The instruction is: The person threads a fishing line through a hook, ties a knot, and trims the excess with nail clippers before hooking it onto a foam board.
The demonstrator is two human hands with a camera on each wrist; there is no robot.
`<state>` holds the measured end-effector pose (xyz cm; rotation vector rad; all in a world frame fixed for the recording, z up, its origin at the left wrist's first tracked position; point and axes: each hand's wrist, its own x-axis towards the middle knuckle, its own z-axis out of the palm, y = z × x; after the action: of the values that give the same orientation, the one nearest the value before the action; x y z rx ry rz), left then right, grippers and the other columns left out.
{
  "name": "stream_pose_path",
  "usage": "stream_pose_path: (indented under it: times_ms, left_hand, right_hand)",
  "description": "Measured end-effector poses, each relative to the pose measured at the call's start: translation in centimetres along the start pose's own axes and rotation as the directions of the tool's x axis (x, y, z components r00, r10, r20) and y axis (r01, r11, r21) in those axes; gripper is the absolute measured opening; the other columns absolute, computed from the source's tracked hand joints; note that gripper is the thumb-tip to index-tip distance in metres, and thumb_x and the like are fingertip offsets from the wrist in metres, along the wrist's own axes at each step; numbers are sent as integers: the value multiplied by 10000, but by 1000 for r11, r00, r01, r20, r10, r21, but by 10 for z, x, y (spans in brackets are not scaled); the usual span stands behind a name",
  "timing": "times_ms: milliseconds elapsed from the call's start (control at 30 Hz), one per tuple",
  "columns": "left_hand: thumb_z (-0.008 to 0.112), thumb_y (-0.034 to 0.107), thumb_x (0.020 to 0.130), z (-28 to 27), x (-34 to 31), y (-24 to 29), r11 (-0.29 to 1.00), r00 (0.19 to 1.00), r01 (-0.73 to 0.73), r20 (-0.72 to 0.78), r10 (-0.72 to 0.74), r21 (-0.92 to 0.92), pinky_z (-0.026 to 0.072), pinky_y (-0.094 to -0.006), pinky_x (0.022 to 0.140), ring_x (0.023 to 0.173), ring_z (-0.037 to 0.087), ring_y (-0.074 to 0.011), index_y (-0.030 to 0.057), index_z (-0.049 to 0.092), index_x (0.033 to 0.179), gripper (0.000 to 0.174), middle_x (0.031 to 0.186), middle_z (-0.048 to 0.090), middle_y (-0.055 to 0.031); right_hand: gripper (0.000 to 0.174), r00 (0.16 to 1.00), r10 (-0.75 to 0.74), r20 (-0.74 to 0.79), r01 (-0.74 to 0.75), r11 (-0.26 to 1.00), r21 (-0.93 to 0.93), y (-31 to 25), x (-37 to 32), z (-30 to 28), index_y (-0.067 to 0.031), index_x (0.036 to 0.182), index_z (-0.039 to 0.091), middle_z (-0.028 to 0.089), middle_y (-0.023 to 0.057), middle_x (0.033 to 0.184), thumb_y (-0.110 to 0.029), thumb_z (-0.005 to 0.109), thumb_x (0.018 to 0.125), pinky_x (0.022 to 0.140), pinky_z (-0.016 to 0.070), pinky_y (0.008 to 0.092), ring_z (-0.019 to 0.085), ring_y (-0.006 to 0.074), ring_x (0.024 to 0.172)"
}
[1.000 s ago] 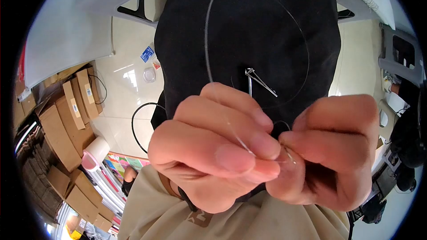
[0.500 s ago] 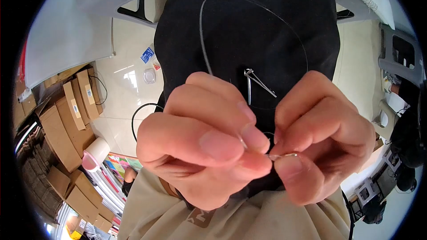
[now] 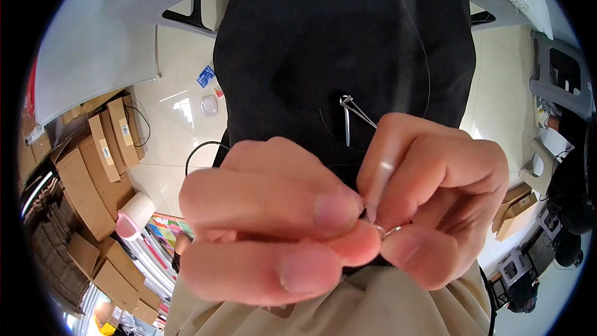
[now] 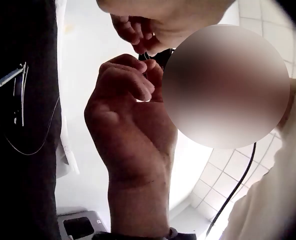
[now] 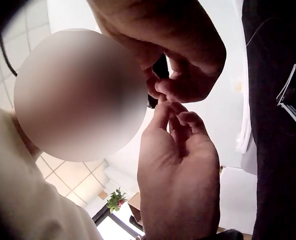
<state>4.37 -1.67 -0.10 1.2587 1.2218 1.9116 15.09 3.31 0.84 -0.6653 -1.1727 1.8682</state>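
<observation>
Silvery metal piece — tiny, glinting — pinched between left hand, right hand.

No legible txt; labels on cardboard boxes too small/blurry to read.

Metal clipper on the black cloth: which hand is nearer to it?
Right. The right hand sits just below the metal clipper in the head view; the left hand lies lower and farther left.
</observation>
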Motion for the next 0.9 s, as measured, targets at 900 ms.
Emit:
stream_pose_path:
  times_ms: [900]
  left_hand:
    - [593, 133, 820, -2, 6, 39, 675, 885, 359, 6, -465, -644, 370, -318, 717, 610, 454, -120, 167, 479, 761, 133, 683, 494, 28]
  right_hand:
    - [200, 597, -789, -148, 338, 414, -845, 11, 2, 69, -16, 657, 473, 432, 68, 620, -90, 656, 621, 378, 353, 246, 412, 136, 451]
